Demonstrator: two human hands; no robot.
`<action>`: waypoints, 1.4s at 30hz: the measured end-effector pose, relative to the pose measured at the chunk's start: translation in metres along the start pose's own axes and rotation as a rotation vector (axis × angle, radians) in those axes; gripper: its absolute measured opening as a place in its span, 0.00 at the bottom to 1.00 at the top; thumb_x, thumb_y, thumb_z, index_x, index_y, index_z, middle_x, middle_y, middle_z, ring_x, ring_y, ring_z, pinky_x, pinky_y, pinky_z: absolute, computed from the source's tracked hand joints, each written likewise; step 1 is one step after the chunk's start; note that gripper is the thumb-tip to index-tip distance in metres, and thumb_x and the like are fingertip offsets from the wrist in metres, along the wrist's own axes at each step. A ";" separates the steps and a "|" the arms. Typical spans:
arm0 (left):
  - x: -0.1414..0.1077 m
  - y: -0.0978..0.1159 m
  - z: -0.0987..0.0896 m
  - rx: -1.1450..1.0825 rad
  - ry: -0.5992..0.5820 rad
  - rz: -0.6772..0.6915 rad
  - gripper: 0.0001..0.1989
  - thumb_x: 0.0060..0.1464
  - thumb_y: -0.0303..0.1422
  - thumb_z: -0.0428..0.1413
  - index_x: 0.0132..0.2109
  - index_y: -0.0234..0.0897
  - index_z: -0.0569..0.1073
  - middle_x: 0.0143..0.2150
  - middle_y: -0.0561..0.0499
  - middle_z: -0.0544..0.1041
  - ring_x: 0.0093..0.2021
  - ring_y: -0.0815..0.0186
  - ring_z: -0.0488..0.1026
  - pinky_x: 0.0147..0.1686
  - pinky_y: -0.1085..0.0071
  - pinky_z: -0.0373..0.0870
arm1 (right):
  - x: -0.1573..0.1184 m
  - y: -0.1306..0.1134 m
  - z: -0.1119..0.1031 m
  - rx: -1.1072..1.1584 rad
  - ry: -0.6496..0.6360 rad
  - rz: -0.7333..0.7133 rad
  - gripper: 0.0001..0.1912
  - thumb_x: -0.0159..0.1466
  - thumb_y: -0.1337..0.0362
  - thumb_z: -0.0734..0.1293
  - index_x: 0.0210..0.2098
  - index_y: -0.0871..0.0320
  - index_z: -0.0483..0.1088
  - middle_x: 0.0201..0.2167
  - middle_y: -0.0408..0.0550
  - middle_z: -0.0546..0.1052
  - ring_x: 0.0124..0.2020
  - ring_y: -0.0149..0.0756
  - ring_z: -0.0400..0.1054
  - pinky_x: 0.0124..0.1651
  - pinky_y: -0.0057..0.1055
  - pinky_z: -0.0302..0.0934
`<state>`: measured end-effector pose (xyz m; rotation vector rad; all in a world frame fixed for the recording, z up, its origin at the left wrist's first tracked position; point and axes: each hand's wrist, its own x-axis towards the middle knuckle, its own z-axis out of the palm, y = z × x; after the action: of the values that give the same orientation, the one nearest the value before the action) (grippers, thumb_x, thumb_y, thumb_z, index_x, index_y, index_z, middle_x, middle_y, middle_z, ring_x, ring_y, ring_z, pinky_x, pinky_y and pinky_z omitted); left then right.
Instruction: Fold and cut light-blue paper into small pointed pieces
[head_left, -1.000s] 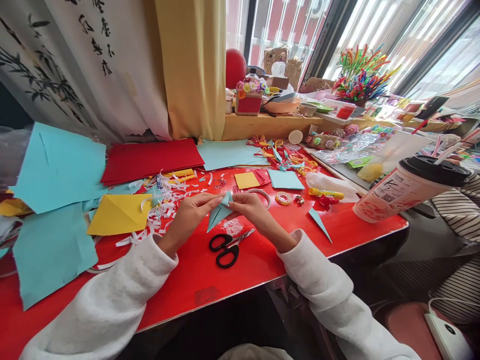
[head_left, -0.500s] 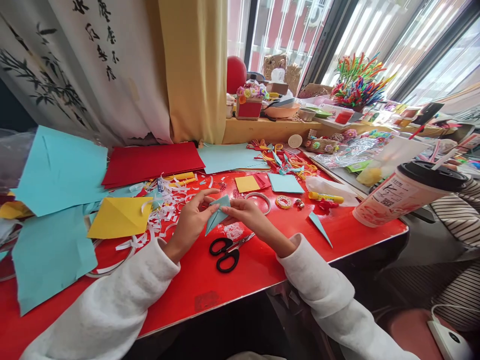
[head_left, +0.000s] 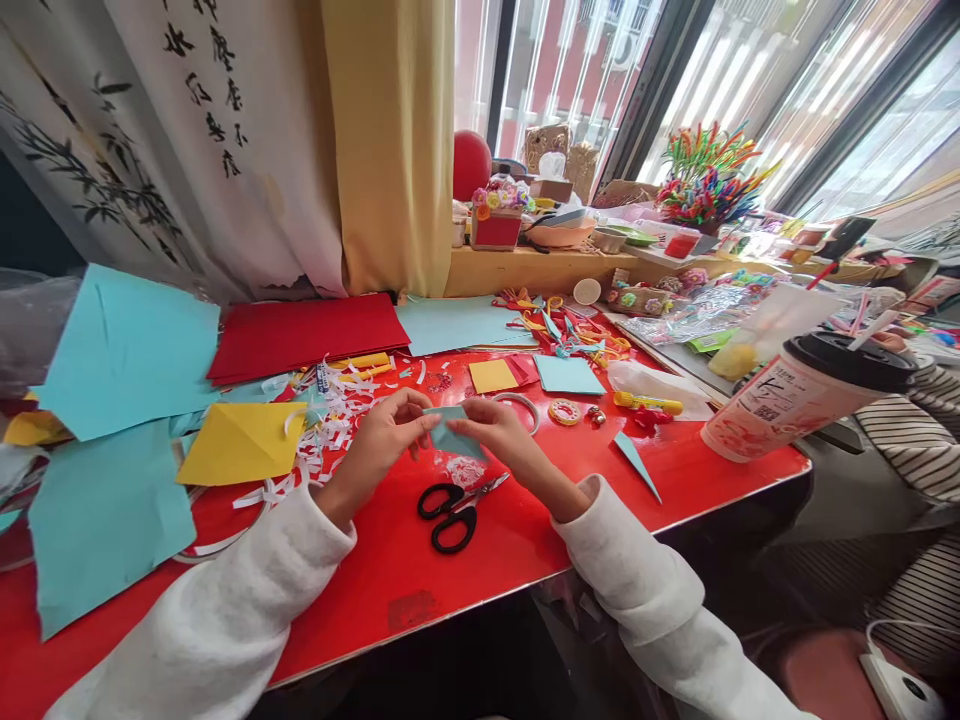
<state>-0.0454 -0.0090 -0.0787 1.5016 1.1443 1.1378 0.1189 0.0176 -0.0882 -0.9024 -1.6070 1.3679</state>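
Scissors (head_left: 452, 515): one pair, six o'clock, just below folded blue paper (head_left: 456, 435). Left hand (head_left: 379, 440) and right hand (head_left: 504, 432): fingertips clamped on that paper. Loose yellow sheet (head_left: 240, 445): one, nine o'clock. Lidded cup (head_left: 787, 405): one, three o'clock. Red balloon (head_left: 471, 165): one, twelve o'clock.

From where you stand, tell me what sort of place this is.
Probably a paper-craft workspace: two hands, left and right, hold a blue paper piece above black-handled scissors, with white paper strips scattered alongside.
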 end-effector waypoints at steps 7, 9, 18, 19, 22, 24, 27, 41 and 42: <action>-0.004 0.003 0.006 -0.272 0.020 -0.083 0.09 0.46 0.34 0.57 0.29 0.36 0.63 0.28 0.55 0.71 0.29 0.69 0.72 0.33 0.71 0.70 | 0.008 -0.003 -0.018 0.630 0.250 0.042 0.19 0.55 0.51 0.62 0.41 0.55 0.67 0.39 0.47 0.73 0.37 0.32 0.69 0.40 0.30 0.63; -0.005 0.003 0.007 -0.400 0.111 -0.071 0.10 0.46 0.33 0.57 0.29 0.36 0.62 0.30 0.55 0.72 0.33 0.69 0.73 0.37 0.72 0.69 | 0.009 -0.001 -0.018 0.686 0.253 0.109 0.21 0.55 0.47 0.60 0.38 0.56 0.68 0.38 0.48 0.73 0.38 0.33 0.68 0.41 0.31 0.64; -0.004 -0.004 0.013 -0.199 0.066 -0.075 0.10 0.45 0.36 0.57 0.30 0.35 0.65 0.31 0.54 0.69 0.33 0.69 0.69 0.34 0.71 0.67 | 0.005 0.006 0.007 0.194 0.062 -0.003 0.12 0.56 0.57 0.64 0.29 0.61 0.68 0.26 0.44 0.71 0.28 0.29 0.67 0.30 0.26 0.64; -0.003 -0.004 0.012 -0.113 0.081 -0.058 0.10 0.45 0.36 0.56 0.31 0.35 0.66 0.30 0.54 0.69 0.32 0.69 0.68 0.32 0.72 0.66 | 0.005 0.007 0.007 0.165 0.064 -0.010 0.12 0.56 0.57 0.63 0.28 0.62 0.68 0.25 0.44 0.70 0.27 0.29 0.67 0.28 0.26 0.64; -0.001 -0.006 0.007 -0.027 0.105 -0.004 0.10 0.49 0.38 0.53 0.34 0.36 0.69 0.30 0.54 0.70 0.29 0.71 0.66 0.31 0.73 0.63 | 0.006 0.009 0.005 0.083 0.035 -0.034 0.13 0.56 0.56 0.63 0.27 0.62 0.66 0.21 0.42 0.68 0.22 0.27 0.65 0.24 0.25 0.62; 0.000 -0.008 0.005 -0.078 0.110 0.020 0.10 0.50 0.38 0.52 0.34 0.35 0.70 0.29 0.54 0.70 0.26 0.72 0.65 0.30 0.73 0.63 | 0.006 0.009 0.004 0.089 0.000 -0.038 0.13 0.57 0.56 0.62 0.28 0.61 0.65 0.21 0.42 0.68 0.21 0.27 0.65 0.23 0.25 0.62; -0.002 -0.010 0.006 -0.195 0.131 0.008 0.10 0.48 0.37 0.54 0.35 0.34 0.70 0.31 0.52 0.72 0.28 0.71 0.67 0.33 0.72 0.65 | 0.005 0.008 0.006 0.132 -0.053 -0.030 0.13 0.56 0.56 0.64 0.32 0.61 0.66 0.24 0.43 0.70 0.23 0.28 0.67 0.24 0.25 0.63; -0.004 -0.010 0.010 -0.148 0.130 -0.050 0.15 0.49 0.42 0.53 0.33 0.32 0.71 0.28 0.49 0.74 0.29 0.66 0.72 0.37 0.64 0.71 | 0.004 0.008 0.007 0.096 0.039 -0.104 0.11 0.56 0.57 0.64 0.28 0.60 0.63 0.18 0.38 0.66 0.18 0.24 0.62 0.21 0.23 0.56; -0.004 -0.010 0.010 -0.143 0.124 -0.046 0.15 0.49 0.42 0.53 0.32 0.32 0.71 0.28 0.49 0.74 0.29 0.66 0.72 0.37 0.65 0.71 | 0.004 0.008 0.007 0.096 0.047 -0.108 0.11 0.56 0.57 0.64 0.28 0.60 0.63 0.18 0.38 0.66 0.18 0.24 0.61 0.21 0.23 0.55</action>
<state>-0.0377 -0.0125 -0.0910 1.3051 1.1496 1.2686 0.1108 0.0193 -0.0966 -0.7747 -1.5192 1.3276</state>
